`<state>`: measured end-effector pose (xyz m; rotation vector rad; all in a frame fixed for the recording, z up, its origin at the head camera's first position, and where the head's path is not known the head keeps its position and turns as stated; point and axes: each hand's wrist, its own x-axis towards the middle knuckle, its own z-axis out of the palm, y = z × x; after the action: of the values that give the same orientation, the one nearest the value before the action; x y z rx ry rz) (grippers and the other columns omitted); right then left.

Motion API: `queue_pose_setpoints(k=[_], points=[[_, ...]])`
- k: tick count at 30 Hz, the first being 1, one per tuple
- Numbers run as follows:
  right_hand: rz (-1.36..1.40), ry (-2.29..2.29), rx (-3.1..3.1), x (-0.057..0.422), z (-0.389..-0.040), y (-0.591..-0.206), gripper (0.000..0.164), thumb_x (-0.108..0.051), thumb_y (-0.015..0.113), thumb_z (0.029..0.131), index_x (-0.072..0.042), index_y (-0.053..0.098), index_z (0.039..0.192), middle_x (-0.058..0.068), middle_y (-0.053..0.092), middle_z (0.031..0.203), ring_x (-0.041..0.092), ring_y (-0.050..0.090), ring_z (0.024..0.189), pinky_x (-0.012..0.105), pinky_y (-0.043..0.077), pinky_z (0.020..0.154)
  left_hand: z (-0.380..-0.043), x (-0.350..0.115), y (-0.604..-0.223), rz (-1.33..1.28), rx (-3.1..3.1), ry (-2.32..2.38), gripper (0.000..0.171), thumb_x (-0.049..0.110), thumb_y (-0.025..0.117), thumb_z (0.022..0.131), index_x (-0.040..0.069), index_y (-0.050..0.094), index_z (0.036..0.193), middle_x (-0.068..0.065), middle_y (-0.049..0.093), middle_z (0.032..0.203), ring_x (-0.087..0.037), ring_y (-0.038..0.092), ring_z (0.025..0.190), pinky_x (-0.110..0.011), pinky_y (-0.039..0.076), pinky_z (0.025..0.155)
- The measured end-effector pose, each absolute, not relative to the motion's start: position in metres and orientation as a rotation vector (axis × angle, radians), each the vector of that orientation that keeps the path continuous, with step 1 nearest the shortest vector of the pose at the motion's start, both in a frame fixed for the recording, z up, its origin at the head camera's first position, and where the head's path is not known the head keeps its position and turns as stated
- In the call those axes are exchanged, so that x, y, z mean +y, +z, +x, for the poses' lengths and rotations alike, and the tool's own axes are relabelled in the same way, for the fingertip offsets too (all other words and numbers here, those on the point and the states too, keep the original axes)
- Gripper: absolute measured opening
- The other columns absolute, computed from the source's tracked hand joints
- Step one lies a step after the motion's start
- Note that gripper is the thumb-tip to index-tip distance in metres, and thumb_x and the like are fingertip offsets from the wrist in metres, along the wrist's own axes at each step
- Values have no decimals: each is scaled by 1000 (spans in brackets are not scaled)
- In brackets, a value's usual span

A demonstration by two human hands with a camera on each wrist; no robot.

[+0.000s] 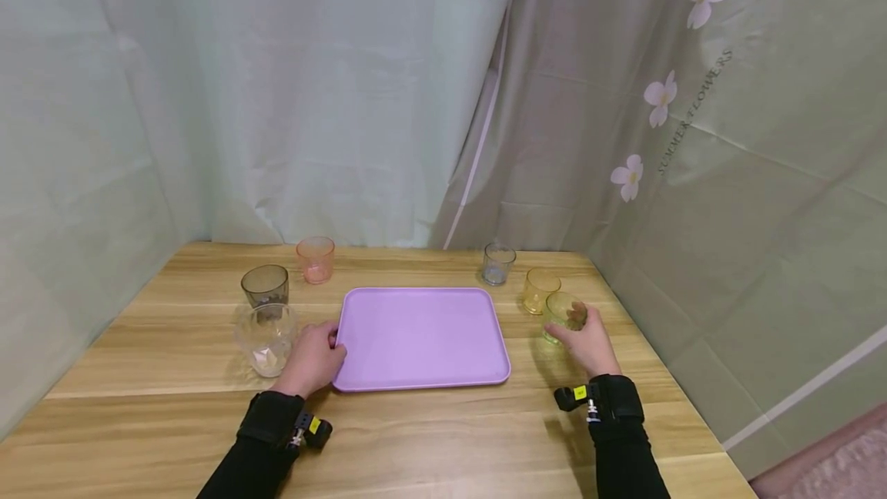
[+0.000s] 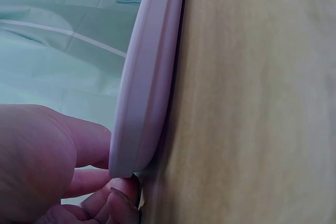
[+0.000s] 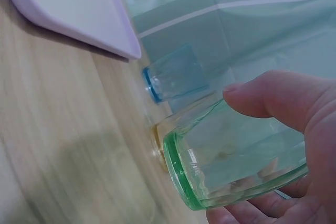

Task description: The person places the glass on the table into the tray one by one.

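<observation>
A light purple tray (image 1: pixel 424 337) lies in the middle of the wooden table. At its left edge, my left hand (image 1: pixel 313 359) grips the rim. The left wrist view shows the thumb by the rim of the tray (image 2: pixel 142 103) and curled fingers at its underside. To the right of the tray, my right hand (image 1: pixel 589 341) holds a green transparent cup (image 1: pixel 558 308), thumb on one side and fingers on the other. In the right wrist view the green cup (image 3: pixel 236 156) overlaps a yellow cup (image 3: pixel 163 129) standing just behind it.
Beyond the green cup stand the yellow cup (image 1: pixel 537 293) and a bluish-grey cup (image 1: pixel 497 266). Left of the tray are a pink cup (image 1: pixel 316 262), a dark grey cup (image 1: pixel 263 283) and a clear faceted cup (image 1: pixel 266 349) close to my left hand. Curtains (image 1: pixel 346 98) hang behind the table.
</observation>
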<state>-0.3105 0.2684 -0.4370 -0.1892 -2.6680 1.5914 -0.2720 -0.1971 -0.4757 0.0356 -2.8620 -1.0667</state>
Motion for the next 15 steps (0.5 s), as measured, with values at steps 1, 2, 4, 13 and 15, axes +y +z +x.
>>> queue_pose_setpoints(k=[1,2,4,13,15], points=[[-181,1594,-2665,268,-310,-436,94,-27,79,101,1,22,170,31,36,170,49,33,159,64,35,127,-272,-197,-476,34,-2861,-1064,40,5,66,99,-15,66,133,-18,70,100,-31,64,92,-46,57,82],[-175,1600,-2660,268,-310,-435,95,-27,79,101,1,21,170,30,35,170,49,33,159,64,35,127,-272,-197,-476,34,-2860,-1064,40,5,66,99,-15,66,133,-18,70,100,-31,63,92,-46,57,82],[-163,1610,-2649,267,-310,-431,95,-26,80,100,1,21,170,30,35,171,48,33,159,64,36,127,-272,-197,-477,33,-2859,-1064,40,5,66,98,-15,66,132,-18,70,99,-31,63,92,-46,57,82],[-125,1592,-2644,261,-309,-413,94,-26,78,101,1,21,171,28,37,171,47,31,161,64,32,130,-271,-197,-476,21,-2848,-1071,40,4,65,98,-16,66,133,-18,71,99,-31,63,91,-47,57,82],[-120,1589,-2641,259,-309,-409,95,-27,78,101,0,21,172,27,37,172,47,32,161,64,33,129,-271,-197,-476,21,-2848,-1071,40,4,65,98,-16,66,133,-18,70,98,-31,63,91,-46,56,82]])
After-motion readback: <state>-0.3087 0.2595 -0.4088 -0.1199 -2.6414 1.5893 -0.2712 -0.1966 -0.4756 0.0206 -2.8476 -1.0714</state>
